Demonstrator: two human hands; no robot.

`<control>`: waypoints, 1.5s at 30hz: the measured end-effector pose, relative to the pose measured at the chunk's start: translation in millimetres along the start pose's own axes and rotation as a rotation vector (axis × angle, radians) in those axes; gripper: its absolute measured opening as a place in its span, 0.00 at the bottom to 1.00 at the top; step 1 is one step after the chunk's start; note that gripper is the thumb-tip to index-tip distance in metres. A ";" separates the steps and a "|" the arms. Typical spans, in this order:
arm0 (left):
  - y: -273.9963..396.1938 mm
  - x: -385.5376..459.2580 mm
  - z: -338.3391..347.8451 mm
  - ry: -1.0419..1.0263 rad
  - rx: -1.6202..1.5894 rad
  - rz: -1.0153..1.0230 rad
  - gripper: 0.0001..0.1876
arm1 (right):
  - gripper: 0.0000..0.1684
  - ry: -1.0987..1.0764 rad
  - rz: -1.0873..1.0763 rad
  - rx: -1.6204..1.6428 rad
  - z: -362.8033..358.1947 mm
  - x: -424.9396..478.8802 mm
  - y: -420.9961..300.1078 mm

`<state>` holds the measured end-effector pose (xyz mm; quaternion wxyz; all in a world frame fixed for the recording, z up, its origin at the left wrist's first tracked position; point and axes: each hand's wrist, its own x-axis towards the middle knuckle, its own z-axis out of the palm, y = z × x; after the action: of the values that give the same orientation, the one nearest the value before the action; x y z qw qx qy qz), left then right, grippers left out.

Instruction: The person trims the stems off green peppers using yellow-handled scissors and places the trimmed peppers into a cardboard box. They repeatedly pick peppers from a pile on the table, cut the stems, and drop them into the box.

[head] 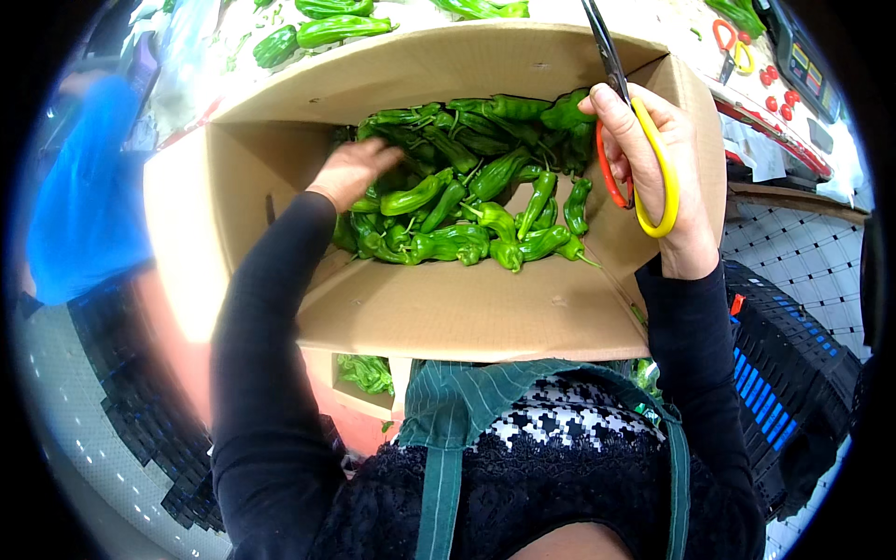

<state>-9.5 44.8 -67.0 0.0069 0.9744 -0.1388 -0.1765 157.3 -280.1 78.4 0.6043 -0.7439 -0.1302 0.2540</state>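
Observation:
An open cardboard box (462,308) stands before me with a heap of green peppers (448,238) on its bottom. My left hand (357,171) reaches into the box's left side, at the edge of the heap. Its fingertips blur into the dark peppers, so whether they grip one is hidden. Over the box's right wall, my right hand (647,147) holds a pair of scissors (668,175) with one yellow and one red handle loop. Their dark blades point up and away from me, past the box's far rim.
Behind the box, more green peppers (343,31) lie on a white table. At far right are a second pair of scissors (733,52), small red tomatoes (772,103) and a scale (805,63). Black plastic crates (791,392) stand on the right. A blue garment (91,189) shows at left.

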 end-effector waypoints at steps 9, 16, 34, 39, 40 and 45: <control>17.8 24.3 22.4 -0.064 0.304 0.731 0.20 | 0.17 -0.001 0.000 -0.020 4.6 1.2 -0.9; -8.6 23.8 -17.0 -0.234 -0.266 -0.076 0.34 | 0.17 0.027 -0.037 -0.037 2.5 3.0 -3.1; -16.1 31.6 -5.2 -0.162 -0.557 -0.229 0.31 | 0.18 0.033 -0.137 -0.149 3.1 7.2 1.7; -11.0 15.0 40.2 -0.222 -0.388 -0.066 0.36 | 0.19 0.043 -0.112 -0.148 1.5 7.5 3.5; -8.9 10.8 39.7 -0.217 -0.324 -0.067 0.35 | 0.19 0.038 -0.115 -0.148 1.0 7.4 4.1; -8.6 10.1 15.1 -0.355 -0.100 -0.087 0.40 | 0.19 0.051 -0.160 -0.204 2.2 9.0 7.9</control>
<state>-3.3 50.8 -85.1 0.0233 0.9315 -0.0867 -0.3524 162.7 -275.6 68.5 0.5471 -0.7948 -0.1988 0.1714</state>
